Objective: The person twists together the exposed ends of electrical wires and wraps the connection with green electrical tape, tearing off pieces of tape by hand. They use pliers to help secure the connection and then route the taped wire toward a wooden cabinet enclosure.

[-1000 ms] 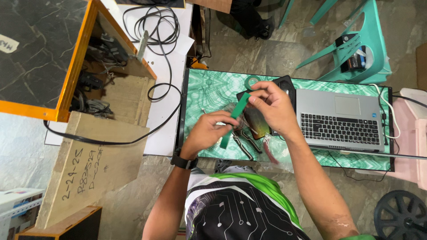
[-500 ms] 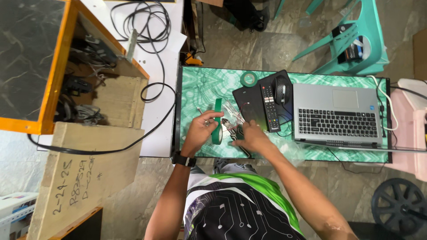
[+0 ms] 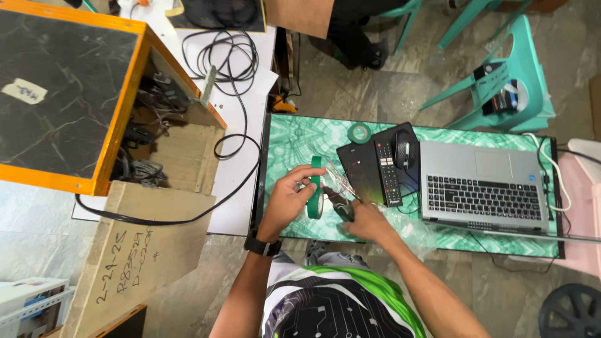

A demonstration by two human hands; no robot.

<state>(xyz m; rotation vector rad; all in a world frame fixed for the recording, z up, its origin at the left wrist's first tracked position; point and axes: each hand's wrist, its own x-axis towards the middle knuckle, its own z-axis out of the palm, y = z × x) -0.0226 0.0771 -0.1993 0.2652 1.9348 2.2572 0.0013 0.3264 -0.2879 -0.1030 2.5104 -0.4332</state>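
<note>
From the head camera, looking straight down, the left hand (image 3: 289, 197) holds a roll of green adhesive tape (image 3: 315, 201) upright on its edge, thumb and fingers closed round the ring, with a short strip of tape rising from the top of the roll. The roll sits just above the green marbled tabletop (image 3: 294, 141), near its front left part. The right hand (image 3: 362, 220) lies just beside it, fingers curled over a small dark tool (image 3: 344, 209); what kind of tool it is cannot be made out. A loose bundle of thin pale wires (image 3: 341, 181) fans out between the two hands and runs toward a flat black panel (image 3: 358, 168).

The tape looks light and stiff enough as a ring to be pinched across its rim or hooked through the core, but the free end is likely sticky and limp, and would fold on itself unless kept taut. The wires seem fine and springy, easily kinked, best gathered close to where they bunch.

Further right lie a black remote control (image 3: 388, 174), a black computer mouse (image 3: 404, 149) and an open grey laptop (image 3: 482, 184). A second, smaller green tape roll (image 3: 359, 133) lies flat near the tabletop's far edge.
</note>
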